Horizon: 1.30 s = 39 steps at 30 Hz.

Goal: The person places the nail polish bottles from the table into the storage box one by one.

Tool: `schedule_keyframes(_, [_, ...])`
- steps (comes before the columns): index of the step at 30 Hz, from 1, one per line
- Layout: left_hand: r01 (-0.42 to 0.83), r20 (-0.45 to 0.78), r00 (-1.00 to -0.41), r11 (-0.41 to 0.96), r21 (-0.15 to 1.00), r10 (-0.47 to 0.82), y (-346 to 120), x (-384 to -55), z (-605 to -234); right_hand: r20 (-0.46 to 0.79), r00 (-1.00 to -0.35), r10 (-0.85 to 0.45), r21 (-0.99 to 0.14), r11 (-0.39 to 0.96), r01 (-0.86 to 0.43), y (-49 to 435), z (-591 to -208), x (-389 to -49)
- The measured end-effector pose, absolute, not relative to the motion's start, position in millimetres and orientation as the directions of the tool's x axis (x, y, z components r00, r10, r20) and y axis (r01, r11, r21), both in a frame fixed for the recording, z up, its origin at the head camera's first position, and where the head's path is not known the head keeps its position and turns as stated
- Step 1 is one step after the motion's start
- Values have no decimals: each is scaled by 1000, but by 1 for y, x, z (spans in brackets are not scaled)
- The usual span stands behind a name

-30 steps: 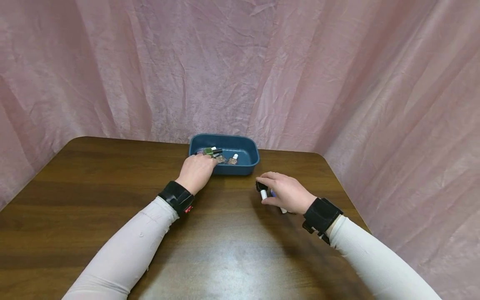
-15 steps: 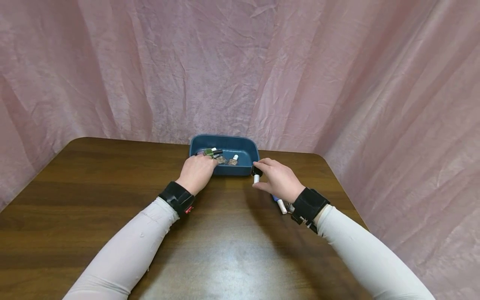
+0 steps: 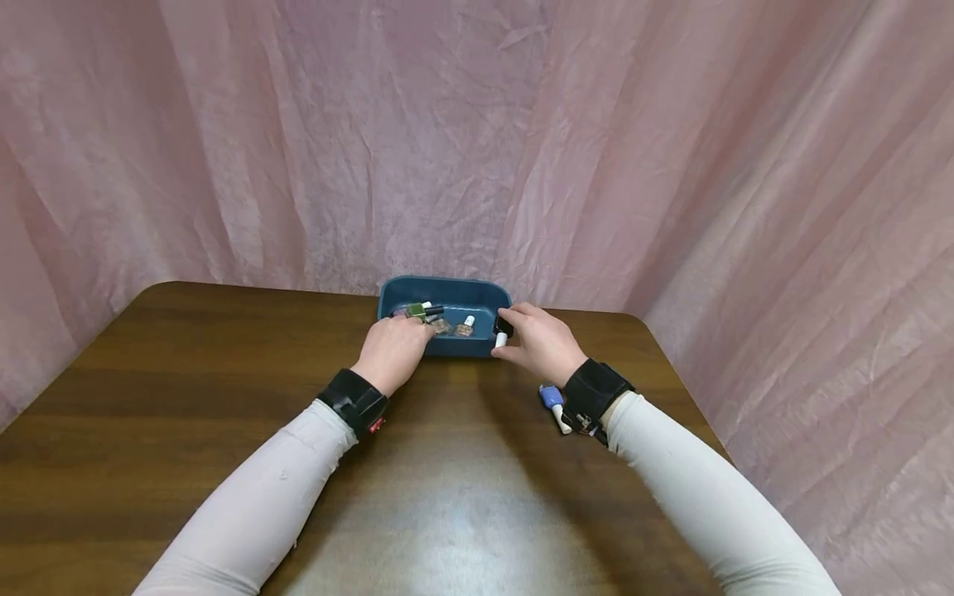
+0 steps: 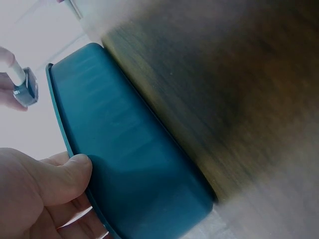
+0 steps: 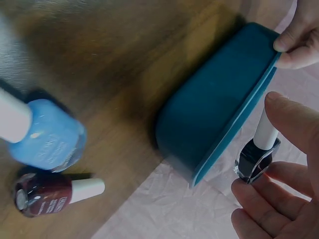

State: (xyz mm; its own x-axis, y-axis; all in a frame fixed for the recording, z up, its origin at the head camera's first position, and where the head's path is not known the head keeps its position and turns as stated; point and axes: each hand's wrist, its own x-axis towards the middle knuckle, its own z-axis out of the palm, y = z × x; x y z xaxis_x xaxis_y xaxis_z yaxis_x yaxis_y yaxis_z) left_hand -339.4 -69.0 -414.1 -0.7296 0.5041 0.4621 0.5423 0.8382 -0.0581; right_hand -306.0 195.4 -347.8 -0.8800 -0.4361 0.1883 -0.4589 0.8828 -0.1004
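My left hand (image 3: 391, 354) grips the near rim of a teal plastic bin (image 4: 124, 144), thumb outside and fingers over the edge. Between the thumb and fingers of my right hand (image 3: 542, 341) is a dark nail polish bottle (image 5: 254, 158) with a white cap, held at the bin's right end, by the rim. Inside the bin lie several nail polish bottles, among them a green one (image 3: 416, 312) with a black cap and a glittery one (image 3: 464, 329) with a white cap.
On the table (image 3: 224, 414), under my right wrist, lie a blue nail polish bottle (image 5: 50, 137) and a dark red one (image 5: 47, 194), both white-capped. A pink curtain (image 3: 447, 141) hangs behind the table.
My right hand has carried the dark bottle up and left from the table to the bin's right end, uncovering the blue bottle. My left hand has kept its hold on the rim.
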Motion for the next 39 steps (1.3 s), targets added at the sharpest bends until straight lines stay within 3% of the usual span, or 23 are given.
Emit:
schedule_keyframes(25, [523, 425, -760, 851, -47, 491, -67, -340, -414, 135, -938, -320, -67, 942, -330, 162, -348, -356])
schedule_keyframes(39, [536, 456, -738, 843, -53, 498, -68, -339, -414, 82, -946, -314, -35, 948, -318, 153, -356, -374])
